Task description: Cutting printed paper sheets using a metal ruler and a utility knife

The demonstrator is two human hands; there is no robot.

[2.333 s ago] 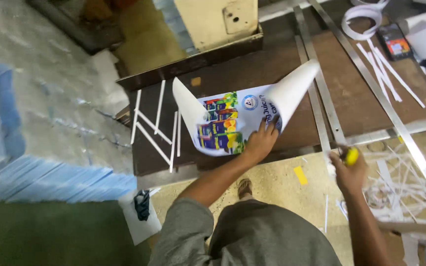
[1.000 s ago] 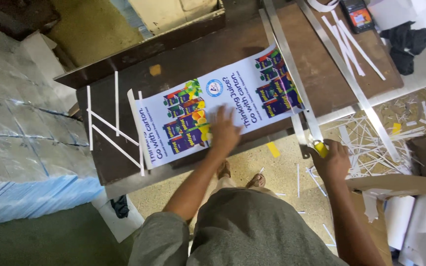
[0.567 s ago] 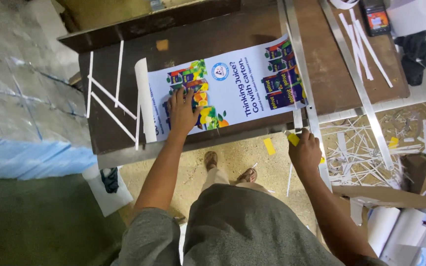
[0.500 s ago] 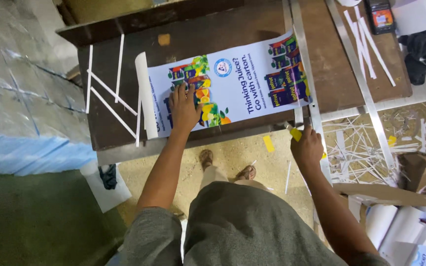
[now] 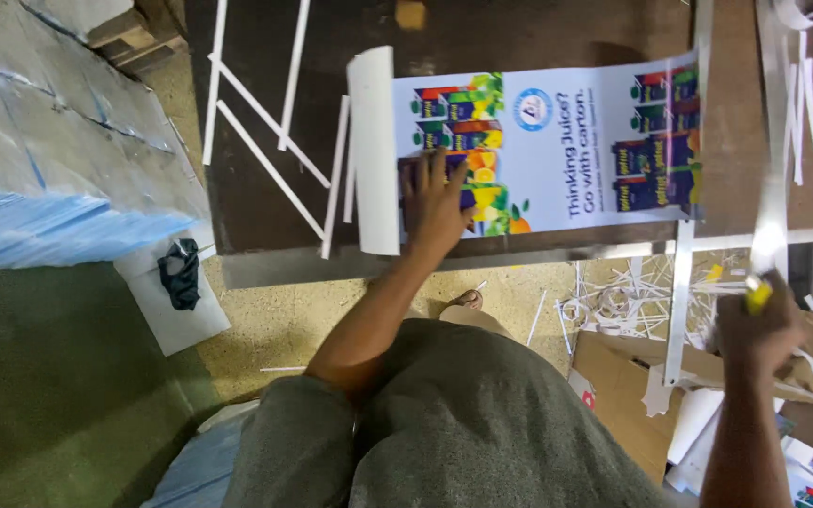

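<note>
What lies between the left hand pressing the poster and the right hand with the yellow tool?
In the head view, between left hand and right hand: the poster, the table's front edge, and a long metal straightedge.

Thin white paper strips (image 5: pixel 265 141) lie crossed on the dark bench (image 5: pixel 265 235), left of its middle. Below the bench's left corner, a black cloth (image 5: pixel 181 273) rests on a white sheet (image 5: pixel 171 315) on the floor; under its right end lie white offcuts (image 5: pixel 623 301) and brown cardboard (image 5: pixel 623 395).
</note>
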